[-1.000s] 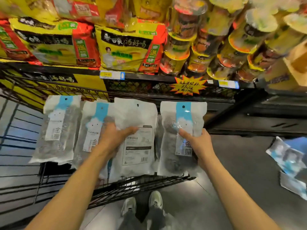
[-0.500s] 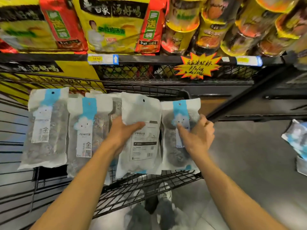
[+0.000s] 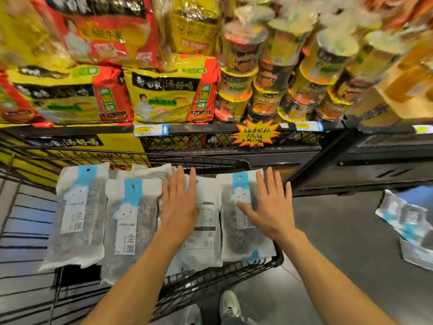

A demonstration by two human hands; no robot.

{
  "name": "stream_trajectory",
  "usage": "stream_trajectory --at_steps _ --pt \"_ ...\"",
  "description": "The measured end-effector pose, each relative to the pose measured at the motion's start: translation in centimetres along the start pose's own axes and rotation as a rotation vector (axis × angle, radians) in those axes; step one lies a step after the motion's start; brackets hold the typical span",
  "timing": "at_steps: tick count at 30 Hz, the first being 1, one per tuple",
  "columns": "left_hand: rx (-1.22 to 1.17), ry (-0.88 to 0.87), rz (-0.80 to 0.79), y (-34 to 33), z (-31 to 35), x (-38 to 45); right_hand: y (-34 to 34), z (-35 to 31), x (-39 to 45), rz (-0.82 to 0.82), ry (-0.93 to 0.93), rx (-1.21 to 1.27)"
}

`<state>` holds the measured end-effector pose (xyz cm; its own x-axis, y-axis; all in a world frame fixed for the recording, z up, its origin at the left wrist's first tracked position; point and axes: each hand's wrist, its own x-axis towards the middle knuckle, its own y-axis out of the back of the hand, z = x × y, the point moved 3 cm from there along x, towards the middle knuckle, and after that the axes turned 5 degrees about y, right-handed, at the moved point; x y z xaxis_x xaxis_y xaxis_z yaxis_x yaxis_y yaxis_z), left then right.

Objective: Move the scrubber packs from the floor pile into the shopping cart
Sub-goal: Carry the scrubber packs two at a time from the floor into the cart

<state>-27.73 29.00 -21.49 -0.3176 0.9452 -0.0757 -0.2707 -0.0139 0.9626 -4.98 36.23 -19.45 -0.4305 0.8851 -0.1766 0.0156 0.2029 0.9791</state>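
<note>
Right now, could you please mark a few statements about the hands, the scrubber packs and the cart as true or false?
1. Both hands lie flat with fingers spread. True: the left hand and right hand are open on packs.
2. The left hand rests on a pack showing its printed back. True: the back-facing pack has no blue strip.
3. The shopping cart holds no packs. False: several lie side by side in it.
4. No scrubber packs remain on the floor. False: a floor pile lies at right.
5. The shelf above holds bottled drinks only. False: instant noodle bags and noodle cups fill it.
</note>
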Motion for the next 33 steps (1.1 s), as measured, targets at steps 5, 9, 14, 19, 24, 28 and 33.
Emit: stream_trajectory --at_steps 5,9,14,19,24,28,33 --pt "0.116 -0.181 -0.122 5.4 2.1 -1.2 5.2 -0.1 -3.5 0.069 -0.006 0.015" --pt "0.140 -0.250 0.039 9.6 2.8 -2.4 9.5 1.7 -5.8 0.120 -0.044 -0.004" --pt "0.175 -0.256 0.189 14.3 5.6 -3.4 14.4 6.0 -8.6 0.213 -0.106 0.023" --pt "0.147 -0.331 0.307 17.3 13.0 -2.5 18.2 12.6 -11.7 0.287 -0.154 0.037" --pt "0.172 -0.477 0.334 16.4 24.0 -3.1 19.6 21.5 -16.1 0.328 -0.247 0.033" --pt "0.158 -0.605 0.322 14.2 34.0 -3.9 20.4 29.1 -21.2 0.372 -0.354 0.046" --pt "0.129 -0.789 0.275 11.0 47.3 -4.9 20.2 38.2 -29.2 0.431 -0.559 0.092"
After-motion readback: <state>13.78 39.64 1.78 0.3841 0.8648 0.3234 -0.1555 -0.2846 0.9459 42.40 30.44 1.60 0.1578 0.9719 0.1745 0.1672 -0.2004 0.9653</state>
